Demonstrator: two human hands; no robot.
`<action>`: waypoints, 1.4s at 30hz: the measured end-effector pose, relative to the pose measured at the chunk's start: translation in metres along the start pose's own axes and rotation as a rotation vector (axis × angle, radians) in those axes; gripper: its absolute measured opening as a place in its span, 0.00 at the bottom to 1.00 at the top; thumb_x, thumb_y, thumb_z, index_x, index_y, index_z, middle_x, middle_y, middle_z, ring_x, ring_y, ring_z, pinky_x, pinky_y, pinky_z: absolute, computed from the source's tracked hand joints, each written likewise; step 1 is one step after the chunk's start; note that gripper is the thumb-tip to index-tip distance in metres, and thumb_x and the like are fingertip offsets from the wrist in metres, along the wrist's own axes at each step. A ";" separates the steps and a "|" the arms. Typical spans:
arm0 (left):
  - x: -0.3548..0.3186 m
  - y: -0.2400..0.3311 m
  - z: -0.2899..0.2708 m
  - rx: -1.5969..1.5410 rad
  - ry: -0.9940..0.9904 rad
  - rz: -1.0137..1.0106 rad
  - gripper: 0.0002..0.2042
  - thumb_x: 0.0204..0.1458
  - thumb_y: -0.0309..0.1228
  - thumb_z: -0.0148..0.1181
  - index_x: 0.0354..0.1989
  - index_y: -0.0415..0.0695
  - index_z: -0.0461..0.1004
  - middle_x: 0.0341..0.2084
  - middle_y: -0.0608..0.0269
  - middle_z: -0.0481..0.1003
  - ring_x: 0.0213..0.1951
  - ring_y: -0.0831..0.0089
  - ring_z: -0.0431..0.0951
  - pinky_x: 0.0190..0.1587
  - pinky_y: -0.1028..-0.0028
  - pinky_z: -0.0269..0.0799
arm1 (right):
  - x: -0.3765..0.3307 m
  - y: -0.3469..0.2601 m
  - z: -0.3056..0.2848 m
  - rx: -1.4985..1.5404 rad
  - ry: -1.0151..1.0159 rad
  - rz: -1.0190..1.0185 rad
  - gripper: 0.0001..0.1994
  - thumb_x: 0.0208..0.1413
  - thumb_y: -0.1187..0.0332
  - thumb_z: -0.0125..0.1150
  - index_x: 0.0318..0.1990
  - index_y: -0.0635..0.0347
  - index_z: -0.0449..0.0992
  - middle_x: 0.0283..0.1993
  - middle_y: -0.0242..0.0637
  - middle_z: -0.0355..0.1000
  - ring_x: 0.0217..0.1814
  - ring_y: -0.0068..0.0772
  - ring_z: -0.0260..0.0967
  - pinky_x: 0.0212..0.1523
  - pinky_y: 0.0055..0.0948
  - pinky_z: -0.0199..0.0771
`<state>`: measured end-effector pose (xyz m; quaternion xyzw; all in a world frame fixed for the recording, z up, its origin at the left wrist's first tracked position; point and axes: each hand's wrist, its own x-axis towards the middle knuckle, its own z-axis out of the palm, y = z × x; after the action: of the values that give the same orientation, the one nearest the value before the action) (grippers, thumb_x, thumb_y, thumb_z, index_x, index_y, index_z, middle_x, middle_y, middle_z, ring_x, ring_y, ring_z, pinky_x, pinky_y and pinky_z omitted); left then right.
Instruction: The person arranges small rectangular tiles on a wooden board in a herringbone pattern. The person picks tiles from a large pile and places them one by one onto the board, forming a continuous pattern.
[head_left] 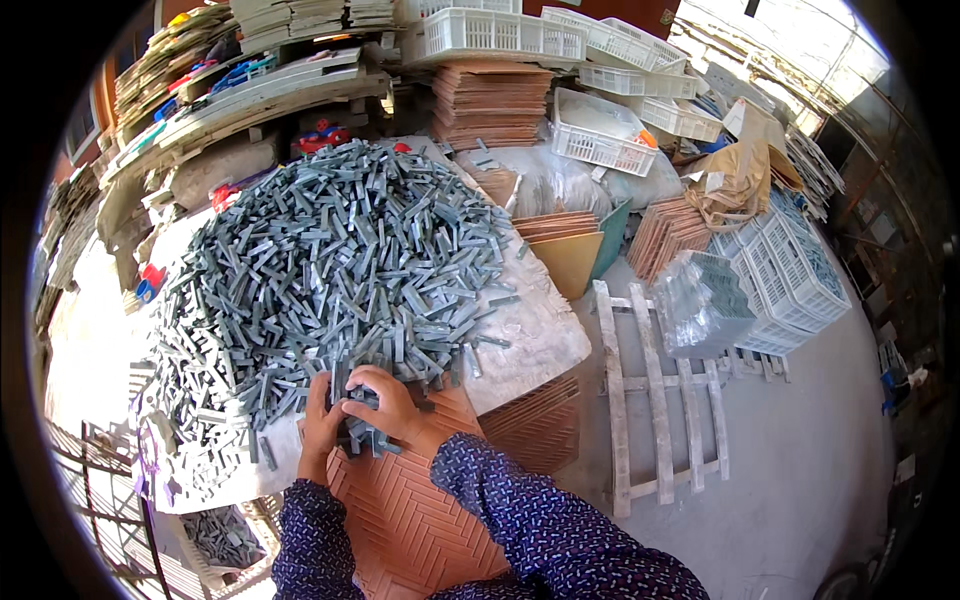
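Observation:
A large heap of small grey-green strips (340,250), stone or tile by their look, covers the table in front of me. At its near edge, my left hand (319,425) and my right hand (392,408) curl toward each other around a loose bunch of strips (362,432). My fingers are bent, and their tips are partly hidden among the pieces. Directly below the hands lies an orange board (415,510) with a herringbone pattern of slots or ridges. A few strips rest on its upper end.
A pale sheet (540,345) lies under the heap. Orange boards (490,105) are stacked at the back, near white plastic crates (500,35). A wooden pallet (660,395) stands on the floor at right, beside a plastic-wrapped stack (700,300) and filled crates (790,270).

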<state>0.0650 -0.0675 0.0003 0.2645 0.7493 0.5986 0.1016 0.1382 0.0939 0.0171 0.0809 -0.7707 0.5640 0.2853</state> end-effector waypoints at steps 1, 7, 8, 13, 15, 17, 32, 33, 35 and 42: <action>-0.015 0.008 0.005 -0.002 0.008 0.006 0.25 0.46 0.35 0.59 0.52 0.37 0.64 0.48 0.53 0.65 0.53 0.59 0.64 0.58 0.69 0.57 | -0.010 -0.003 0.000 0.021 -0.011 0.020 0.17 0.49 0.59 0.66 0.39 0.63 0.73 0.46 0.45 0.70 0.51 0.45 0.68 0.53 0.35 0.66; -0.092 0.054 0.026 0.300 -0.018 0.218 0.25 0.48 0.40 0.58 0.55 0.44 0.66 0.51 0.50 0.65 0.57 0.51 0.62 0.61 0.60 0.54 | -0.078 -0.048 -0.019 -0.003 -0.238 0.166 0.18 0.51 0.61 0.65 0.45 0.63 0.73 0.55 0.47 0.66 0.57 0.47 0.64 0.56 0.37 0.63; -0.106 0.055 0.029 0.317 0.036 0.188 0.27 0.47 0.38 0.59 0.58 0.45 0.64 0.51 0.49 0.66 0.58 0.51 0.61 0.62 0.59 0.53 | -0.087 -0.058 -0.023 -0.033 -0.268 0.151 0.19 0.50 0.61 0.65 0.45 0.64 0.73 0.55 0.48 0.66 0.57 0.48 0.63 0.57 0.38 0.63; -0.166 0.068 0.035 0.340 -0.007 0.140 0.31 0.49 0.37 0.59 0.63 0.47 0.59 0.61 0.50 0.60 0.62 0.50 0.57 0.65 0.52 0.46 | -0.123 -0.097 -0.056 -0.231 -0.354 0.021 0.23 0.49 0.63 0.66 0.51 0.66 0.70 0.57 0.51 0.63 0.62 0.52 0.59 0.61 0.42 0.59; -0.174 0.069 0.042 0.576 -0.090 0.231 0.31 0.50 0.38 0.58 0.64 0.49 0.58 0.63 0.53 0.58 0.64 0.52 0.56 0.64 0.48 0.44 | -0.137 -0.094 -0.054 -0.256 -0.271 0.069 0.25 0.50 0.63 0.65 0.54 0.66 0.68 0.59 0.52 0.61 0.64 0.53 0.56 0.62 0.44 0.57; -0.172 0.069 0.057 0.814 -0.164 0.268 0.29 0.53 0.40 0.55 0.64 0.51 0.58 0.64 0.59 0.57 0.66 0.54 0.52 0.64 0.44 0.43 | -0.142 -0.091 -0.053 -0.259 -0.233 0.162 0.26 0.53 0.65 0.62 0.58 0.66 0.63 0.61 0.55 0.59 0.66 0.55 0.54 0.63 0.46 0.56; -0.143 0.048 0.046 0.507 -0.145 0.269 0.24 0.51 0.42 0.57 0.54 0.40 0.68 0.56 0.51 0.66 0.62 0.51 0.60 0.63 0.48 0.50 | -0.121 -0.104 -0.042 -0.521 -0.434 -0.118 0.22 0.55 0.65 0.58 0.56 0.61 0.67 0.60 0.48 0.63 0.62 0.49 0.59 0.62 0.41 0.58; -0.157 0.054 0.041 0.488 -0.169 0.258 0.25 0.50 0.42 0.58 0.54 0.40 0.68 0.56 0.51 0.66 0.62 0.51 0.59 0.63 0.49 0.49 | -0.130 -0.113 -0.042 -0.514 -0.457 -0.121 0.22 0.54 0.66 0.59 0.56 0.61 0.68 0.60 0.47 0.64 0.62 0.48 0.60 0.61 0.42 0.58; -0.181 0.062 0.039 0.440 -0.219 0.240 0.26 0.48 0.41 0.60 0.54 0.40 0.68 0.55 0.51 0.67 0.62 0.51 0.59 0.64 0.49 0.49 | -0.145 -0.127 -0.047 -0.509 -0.502 -0.124 0.21 0.52 0.67 0.60 0.54 0.62 0.70 0.59 0.45 0.65 0.61 0.46 0.61 0.61 0.42 0.59; -0.250 0.081 0.058 0.756 -0.215 0.262 0.32 0.46 0.46 0.62 0.61 0.50 0.64 0.63 0.57 0.58 0.68 0.49 0.46 0.64 0.39 0.38 | -0.189 -0.139 -0.069 -0.471 -0.508 -0.087 0.18 0.51 0.67 0.61 0.51 0.58 0.73 0.58 0.43 0.67 0.62 0.45 0.61 0.60 0.42 0.60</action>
<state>0.3241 -0.1368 0.0206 0.4372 0.8615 0.2582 -0.0019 0.3804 0.0705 0.0451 0.1832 -0.9219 0.3200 0.1190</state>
